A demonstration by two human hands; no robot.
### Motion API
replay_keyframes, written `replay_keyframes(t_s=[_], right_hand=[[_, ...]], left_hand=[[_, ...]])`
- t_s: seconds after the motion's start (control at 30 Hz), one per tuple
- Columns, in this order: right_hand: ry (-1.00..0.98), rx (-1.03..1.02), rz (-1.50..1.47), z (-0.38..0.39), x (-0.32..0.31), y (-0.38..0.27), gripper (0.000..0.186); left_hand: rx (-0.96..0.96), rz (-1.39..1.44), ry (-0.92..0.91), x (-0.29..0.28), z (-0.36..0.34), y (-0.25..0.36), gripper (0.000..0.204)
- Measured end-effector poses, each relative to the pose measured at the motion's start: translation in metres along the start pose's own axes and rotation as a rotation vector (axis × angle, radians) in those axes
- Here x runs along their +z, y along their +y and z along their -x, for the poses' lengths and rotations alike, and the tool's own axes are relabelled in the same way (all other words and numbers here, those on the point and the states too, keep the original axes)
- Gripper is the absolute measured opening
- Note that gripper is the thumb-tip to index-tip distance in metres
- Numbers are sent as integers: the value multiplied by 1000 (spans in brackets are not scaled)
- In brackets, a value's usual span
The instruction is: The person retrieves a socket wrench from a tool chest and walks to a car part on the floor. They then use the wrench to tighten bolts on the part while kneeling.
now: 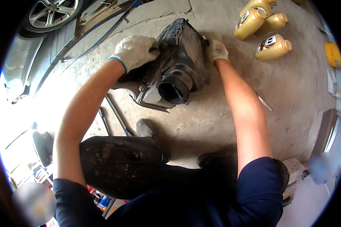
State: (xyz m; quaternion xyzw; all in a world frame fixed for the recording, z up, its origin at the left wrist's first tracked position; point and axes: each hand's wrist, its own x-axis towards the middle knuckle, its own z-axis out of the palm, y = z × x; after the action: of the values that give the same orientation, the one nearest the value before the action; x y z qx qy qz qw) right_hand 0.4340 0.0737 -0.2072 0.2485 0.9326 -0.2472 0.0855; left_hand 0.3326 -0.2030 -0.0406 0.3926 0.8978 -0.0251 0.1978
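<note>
A black plastic car air filter housing [182, 56] is held tilted above the concrete floor in front of me. Its round duct opening [173, 90] faces my knees, and ribbed edging runs along its upper side. My left hand [135, 52], in a white knit glove with a blue cuff, is closed on the housing's left edge. On the opposite side, my right hand [218, 50], also gloved, grips the right edge; its fingertips are partly hidden behind the plastic. Below the left hand, a dark hollow and a lower flange [140, 96] of the housing show.
Several gold plastic bottles [272, 47] are on the floor at the far right. A slim light-coloured tool [264, 102] lies beyond my right forearm. Dark rods [118, 115] rest by my left boot. A car wheel [53, 13] and a blue hose [98, 39] are at far left.
</note>
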Motion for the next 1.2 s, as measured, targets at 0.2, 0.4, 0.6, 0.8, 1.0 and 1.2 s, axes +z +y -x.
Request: replay_keyframes(t_s=[0.2,0.4,0.6,0.8,1.0,1.2], right_hand=[[264,-79,-214,6,-30,16,20],[55,-192,-1007,61,-110,-75,22],[171,-408,-611,72,-70,-99,16],[198,-426,-534,76,-67,-101,17],[268,-470,-477,79,-62,-99,17],[234,-454,-465,81,-66,-100,19]], left_hand=[[-5,-43,29,-2,0,12,37],[-1,-44,102,5,2,0,33],[58,-30,134,6,2,-1,34],[13,1,83,-1,6,3,34],[-52,-4,47,-1,4,7,36],[33,2,80,0,5,2,33]])
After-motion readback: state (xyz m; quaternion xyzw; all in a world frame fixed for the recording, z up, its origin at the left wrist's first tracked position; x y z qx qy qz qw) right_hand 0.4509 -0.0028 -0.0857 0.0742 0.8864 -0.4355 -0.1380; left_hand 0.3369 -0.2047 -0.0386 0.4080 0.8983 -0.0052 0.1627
